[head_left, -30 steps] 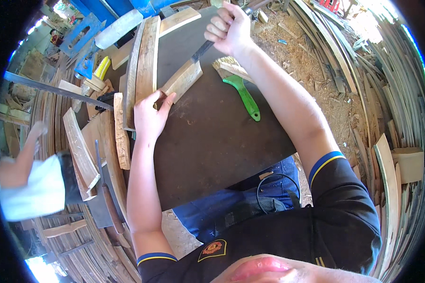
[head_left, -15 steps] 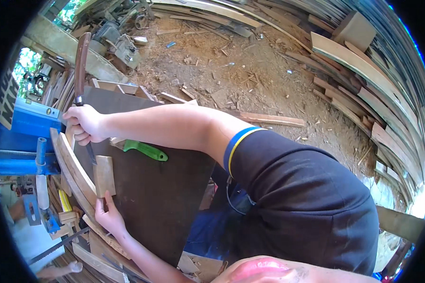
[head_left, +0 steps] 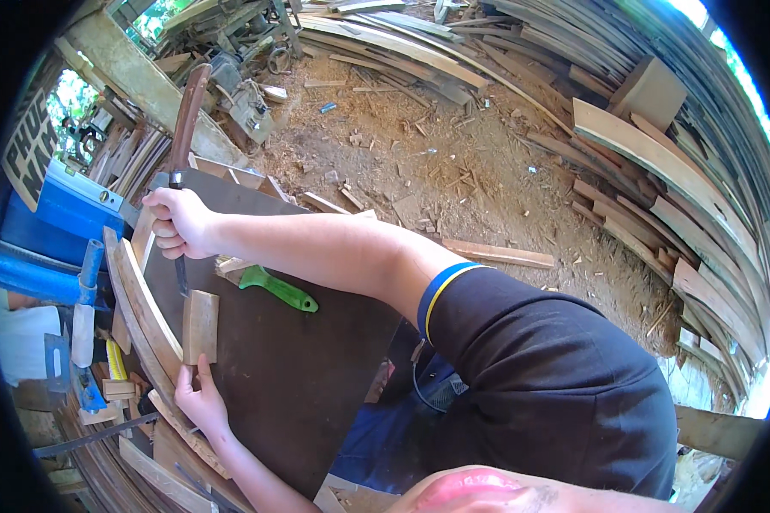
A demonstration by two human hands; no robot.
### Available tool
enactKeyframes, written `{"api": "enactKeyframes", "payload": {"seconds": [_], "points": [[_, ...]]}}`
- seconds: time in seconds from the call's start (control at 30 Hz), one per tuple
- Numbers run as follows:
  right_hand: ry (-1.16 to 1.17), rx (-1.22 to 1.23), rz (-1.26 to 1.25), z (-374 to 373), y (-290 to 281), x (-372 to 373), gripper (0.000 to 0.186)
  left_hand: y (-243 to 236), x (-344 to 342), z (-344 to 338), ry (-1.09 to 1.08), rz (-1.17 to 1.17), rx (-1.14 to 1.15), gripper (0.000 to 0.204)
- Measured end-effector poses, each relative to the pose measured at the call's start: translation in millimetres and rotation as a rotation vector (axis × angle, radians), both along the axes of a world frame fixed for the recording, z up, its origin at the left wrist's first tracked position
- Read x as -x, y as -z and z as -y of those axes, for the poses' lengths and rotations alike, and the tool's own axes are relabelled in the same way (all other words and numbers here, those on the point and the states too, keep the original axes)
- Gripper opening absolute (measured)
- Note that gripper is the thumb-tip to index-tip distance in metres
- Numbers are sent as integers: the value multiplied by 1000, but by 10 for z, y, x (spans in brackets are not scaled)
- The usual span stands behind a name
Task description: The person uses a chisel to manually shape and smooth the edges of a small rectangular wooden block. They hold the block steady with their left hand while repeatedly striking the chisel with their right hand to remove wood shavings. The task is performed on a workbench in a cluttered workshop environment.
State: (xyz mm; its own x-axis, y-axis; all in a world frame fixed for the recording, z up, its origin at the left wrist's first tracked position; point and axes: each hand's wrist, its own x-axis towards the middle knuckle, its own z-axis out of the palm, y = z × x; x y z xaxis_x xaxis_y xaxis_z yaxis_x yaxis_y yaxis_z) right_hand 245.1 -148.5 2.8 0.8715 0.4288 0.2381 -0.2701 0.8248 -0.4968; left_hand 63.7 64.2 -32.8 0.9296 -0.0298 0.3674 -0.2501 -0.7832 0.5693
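My right hand (head_left: 181,224) is closed in a fist around the metal shank of a chisel (head_left: 188,120), just below its ferrule. Its long brown wooden handle rises above the fist and leans slightly right. The narrow blade points down, its tip at the upper left corner of a small wooden block (head_left: 200,327); whether they touch I cannot tell. My left hand (head_left: 202,398) pinches the lower end of that block between thumb and fingers. Close by, to the left, run curved wooden strips (head_left: 150,308). A green-handled brush (head_left: 278,289) lies on the dark board (head_left: 291,376), partly behind my right forearm.
Blue clamp pipes (head_left: 43,267) and a blue level (head_left: 85,190) are at the left. Hand tools, including a saw blade (head_left: 94,438), lie among wood pieces at lower left. Stacked planks (head_left: 659,188) line the right side. Wood scraps and shavings litter the ground (head_left: 385,162).
The whole view has shifted, so the scene sits farther right and lower. The chisel's handle leans a little more to the right. Both hands keep their holds.
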Motion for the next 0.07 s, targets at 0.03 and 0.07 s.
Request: {"api": "enactKeyframes", "payload": {"seconds": [0.03,0.07], "points": [[-16,4,6,-37,-21,5,48,-1,-5,-22,7,29,9,31],[-31,8,13,-65,-38,26,48,-29,-3,-46,-4,39,8,31]]}}
